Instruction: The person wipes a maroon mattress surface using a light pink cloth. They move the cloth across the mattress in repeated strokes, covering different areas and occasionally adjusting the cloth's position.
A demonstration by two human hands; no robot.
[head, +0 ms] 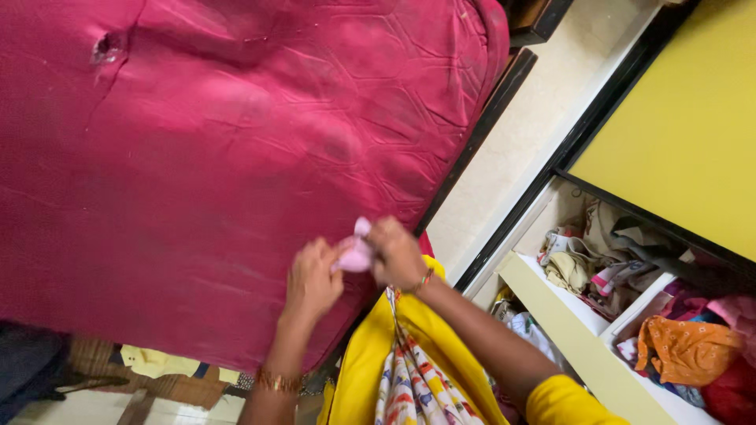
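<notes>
— Two hands are meeting on one thing: a small pale pink piece of soft cloth (pixel 355 253), pinched between them above the crimson quilted mattress (pixel 220 149).

— Which hand is nearer?

— Neither. The left hand (pixel 313 279) is gripping its lower left end, the right hand (pixel 396 252) its upper right end, so its long axis is running fingertip to fingertip. Both are closing on it, though the pinch itself is partly hidden.

— And beneath?

— A yellow garment (pixel 370 354), just below the right wrist.
</notes>
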